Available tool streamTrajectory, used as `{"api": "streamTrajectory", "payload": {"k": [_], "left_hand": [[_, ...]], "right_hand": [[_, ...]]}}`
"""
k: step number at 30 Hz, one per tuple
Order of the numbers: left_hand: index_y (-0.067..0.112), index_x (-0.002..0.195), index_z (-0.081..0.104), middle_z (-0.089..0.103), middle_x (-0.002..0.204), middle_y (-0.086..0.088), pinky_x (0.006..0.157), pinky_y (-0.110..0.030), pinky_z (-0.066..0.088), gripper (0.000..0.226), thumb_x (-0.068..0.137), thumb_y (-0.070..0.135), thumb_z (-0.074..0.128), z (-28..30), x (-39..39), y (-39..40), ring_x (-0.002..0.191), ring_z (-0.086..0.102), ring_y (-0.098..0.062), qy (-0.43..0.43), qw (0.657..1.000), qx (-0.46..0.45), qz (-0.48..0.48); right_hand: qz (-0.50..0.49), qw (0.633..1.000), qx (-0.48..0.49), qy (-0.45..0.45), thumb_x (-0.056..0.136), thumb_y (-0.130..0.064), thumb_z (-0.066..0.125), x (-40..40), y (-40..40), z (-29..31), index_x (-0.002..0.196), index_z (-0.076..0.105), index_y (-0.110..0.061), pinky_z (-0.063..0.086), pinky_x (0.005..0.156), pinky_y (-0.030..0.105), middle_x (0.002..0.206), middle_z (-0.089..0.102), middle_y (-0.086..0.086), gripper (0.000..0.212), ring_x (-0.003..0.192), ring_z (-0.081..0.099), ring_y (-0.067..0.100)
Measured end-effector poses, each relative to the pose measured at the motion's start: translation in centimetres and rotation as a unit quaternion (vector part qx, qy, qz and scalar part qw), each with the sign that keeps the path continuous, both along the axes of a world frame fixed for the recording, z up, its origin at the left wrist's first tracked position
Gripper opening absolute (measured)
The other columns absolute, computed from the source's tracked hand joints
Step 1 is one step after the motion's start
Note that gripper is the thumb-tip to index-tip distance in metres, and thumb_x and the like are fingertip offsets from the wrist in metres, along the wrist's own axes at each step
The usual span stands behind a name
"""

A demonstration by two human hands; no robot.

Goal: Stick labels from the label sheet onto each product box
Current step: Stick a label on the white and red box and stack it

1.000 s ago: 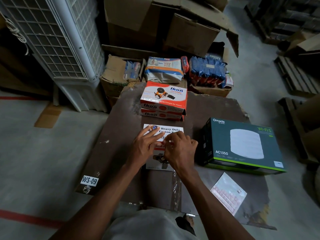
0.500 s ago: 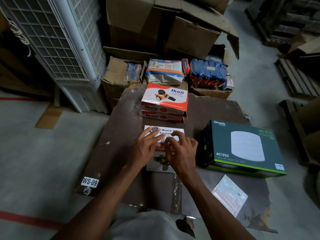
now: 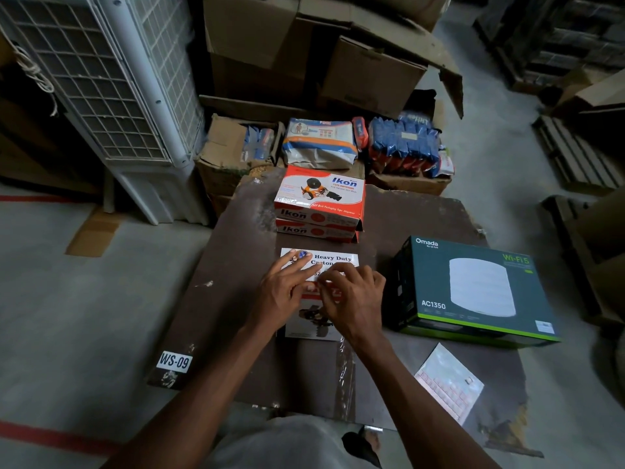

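Note:
A white product box (image 3: pixel 334 259) printed "Heavy Duty Carton" lies flat in the middle of the dark board (image 3: pixel 236 265). My left hand (image 3: pixel 284 292) rests flat on its left half, fingers spread. My right hand (image 3: pixel 355 296) sits on the box beside it, fingers curled with the tips pressed down on the box top; whether a label is under them is hidden. The label sheet (image 3: pixel 448 384) lies at the board's near right corner. Two stacked orange-and-white Ikon boxes (image 3: pixel 319 201) stand behind. A dark green Omada box (image 3: pixel 473 289) lies to the right.
A "WS-09" tag (image 3: pixel 174 361) marks the board's near left corner. Packets and open cartons (image 3: pixel 321 143) crowd the far edge. A white air cooler (image 3: pixel 101 79) stands at the left. Wooden pallets (image 3: pixel 575 154) lie at the right on the concrete floor.
My right hand's fingers uncurled, then curled again over the box top, shifting slightly. My left hand has stayed flat on the box.

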State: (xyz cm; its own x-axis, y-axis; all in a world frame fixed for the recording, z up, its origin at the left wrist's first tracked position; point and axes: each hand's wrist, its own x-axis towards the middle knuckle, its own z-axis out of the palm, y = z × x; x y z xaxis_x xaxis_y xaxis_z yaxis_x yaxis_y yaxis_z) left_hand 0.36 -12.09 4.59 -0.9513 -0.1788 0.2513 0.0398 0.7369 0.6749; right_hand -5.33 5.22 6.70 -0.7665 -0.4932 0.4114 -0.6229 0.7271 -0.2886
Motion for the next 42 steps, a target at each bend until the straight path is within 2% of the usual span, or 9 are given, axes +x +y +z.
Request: {"api": "streamTrajectory", "payload": {"k": [5, 10, 15, 21, 27, 30, 34, 39, 42], "left_hand": [[0.029, 0.136, 0.063, 0.051, 0.149, 0.006, 0.117, -0.027, 0.028, 0.045, 0.095, 0.012, 0.060, 0.0, -0.4, -0.1, 0.144, 0.029, -0.008, 0.008, 1.000, 0.010, 0.000], [0.029, 0.137, 0.062, 0.052, 0.149, 0.006, 0.118, -0.033, 0.032, 0.043, 0.096, 0.015, 0.058, -0.5, -0.2, -0.4, 0.145, 0.034, -0.017, 0.016, 1.000, -0.005, -0.017], [0.031, 0.136, 0.062, 0.052, 0.149, 0.007, 0.117, -0.030, 0.031, 0.041, 0.097, 0.031, 0.049, -0.3, -0.2, -0.1, 0.145, 0.034, -0.018, 0.005, 1.000, 0.003, -0.005], [0.031, 0.137, 0.062, 0.052, 0.149, 0.005, 0.118, -0.036, 0.033, 0.044, 0.095, 0.019, 0.056, -0.3, -0.6, -0.4, 0.146, 0.034, -0.020, -0.005, 1.000, 0.009, -0.011], [0.030, 0.139, 0.061, 0.053, 0.149, 0.005, 0.118, -0.035, 0.033, 0.045, 0.096, 0.015, 0.058, 0.0, -0.5, -0.4, 0.146, 0.034, -0.021, -0.001, 1.000, -0.006, -0.020], [0.030, 0.140, 0.060, 0.050, 0.151, 0.005, 0.118, -0.036, 0.032, 0.045, 0.097, 0.015, 0.057, -0.3, -0.4, -0.5, 0.148, 0.032, -0.020, -0.004, 1.000, -0.010, -0.023], [0.032, 0.144, 0.055, 0.045, 0.155, 0.006, 0.119, -0.033, 0.028, 0.051, 0.098, 0.011, 0.060, -0.5, -0.3, -0.9, 0.151, 0.024, -0.018, -0.022, 0.999, -0.014, -0.043], [0.033, 0.143, 0.055, 0.045, 0.155, 0.006, 0.119, -0.025, 0.024, 0.053, 0.097, 0.009, 0.062, -0.4, -0.4, -1.2, 0.152, 0.023, -0.014, -0.018, 0.999, -0.010, -0.049], [0.033, 0.143, 0.055, 0.046, 0.155, 0.006, 0.119, -0.025, 0.024, 0.054, 0.096, 0.007, 0.063, -0.6, -0.6, -1.2, 0.151, 0.024, -0.014, -0.010, 0.999, -0.004, -0.044]], "right_hand": [[-0.008, 1.000, 0.003, -0.015, 0.088, -0.045, 0.068, 0.0, -0.7, -0.4, 0.106, 0.069, -0.035, 0.040, 0.086, 0.043, 0.112, 0.065, -0.012, 0.020, 0.100, 0.053, 0.019], [0.034, 0.995, -0.033, -0.086, 0.086, -0.043, 0.066, -0.6, 0.6, 0.6, 0.117, 0.062, -0.039, 0.039, 0.087, 0.041, 0.110, 0.064, -0.018, 0.031, 0.098, 0.047, 0.010], [0.020, 0.997, -0.015, -0.069, 0.082, -0.043, 0.065, -0.5, 0.1, 0.5, 0.100, 0.064, -0.033, 0.040, 0.087, 0.041, 0.107, 0.062, -0.015, 0.020, 0.098, 0.047, 0.013], [-0.014, 0.999, -0.017, -0.033, 0.085, -0.047, 0.068, 0.0, -1.0, 0.2, 0.100, 0.069, -0.035, 0.038, 0.081, 0.039, 0.105, 0.062, -0.012, 0.019, 0.095, 0.051, 0.019], [0.058, 0.993, -0.027, -0.102, 0.084, -0.052, 0.069, -1.5, 0.6, 0.6, 0.112, 0.067, -0.043, 0.033, 0.080, 0.036, 0.112, 0.062, -0.018, 0.029, 0.097, 0.047, 0.011], [0.065, 0.994, -0.033, -0.079, 0.086, -0.044, 0.072, -1.9, 0.7, 0.6, 0.103, 0.072, -0.041, 0.031, 0.076, 0.034, 0.107, 0.065, -0.018, 0.017, 0.091, 0.049, 0.011], [0.094, 0.995, 0.000, -0.034, 0.086, -0.039, 0.074, -1.9, 0.7, 0.1, 0.101, 0.073, -0.037, 0.038, 0.071, 0.034, 0.106, 0.066, -0.015, 0.015, 0.090, 0.051, 0.015], [0.106, 0.991, -0.026, -0.081, 0.087, -0.036, 0.076, -2.8, 1.3, 0.5, 0.100, 0.075, -0.037, 0.042, 0.074, 0.033, 0.108, 0.070, -0.018, 0.013, 0.091, 0.055, 0.009], [0.084, 0.986, -0.061, -0.129, 0.084, -0.029, 0.078, -2.9, 1.4, 0.7, 0.097, 0.074, -0.034, 0.050, 0.079, 0.041, 0.103, 0.073, -0.016, 0.015, 0.090, 0.058, 0.010]]}}
